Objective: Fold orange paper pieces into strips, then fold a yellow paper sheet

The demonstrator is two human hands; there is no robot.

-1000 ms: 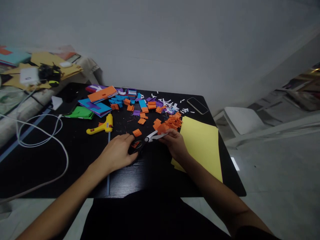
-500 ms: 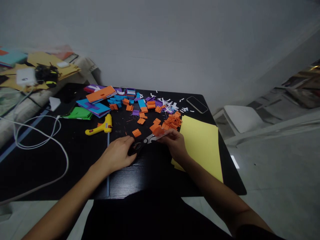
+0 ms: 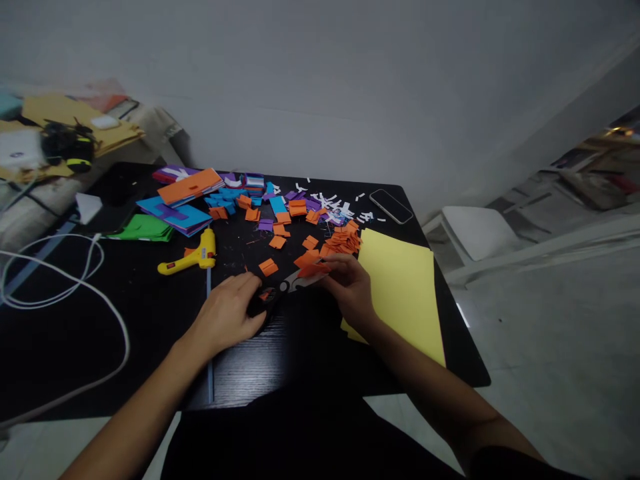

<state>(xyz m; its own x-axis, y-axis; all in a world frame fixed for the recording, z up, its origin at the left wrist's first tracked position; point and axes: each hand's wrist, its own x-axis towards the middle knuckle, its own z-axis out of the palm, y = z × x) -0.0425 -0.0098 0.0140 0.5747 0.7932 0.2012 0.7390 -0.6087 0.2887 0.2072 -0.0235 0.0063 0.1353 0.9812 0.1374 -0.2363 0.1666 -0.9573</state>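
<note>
Gripping the black-handled metal scissors [image 3: 284, 287], the left hand [image 3: 227, 313] was curled around the handles; the right hand [image 3: 350, 283] pinched a small folded orange paper piece [image 3: 314, 269] at the blades, over the black wooden-grained table [image 3: 310, 343], left of the yellow paper sheets [image 3: 397, 287].

I hold a pair of metal-bladed scissors with black loop handles [image 3: 284, 286] in my left hand [image 3: 227, 315], my fingers hiding part of the loops. The pale blades point rightward and a little forward from the round pivot, lying low and nearly level. At their tips is a small piece of bright orange paper [image 3: 314, 270], its right edge pinched in the fingers of my right hand [image 3: 347, 283]. The paper looks folded and sits tilted against the blades; whether they are closed on it I can't tell.
</note>
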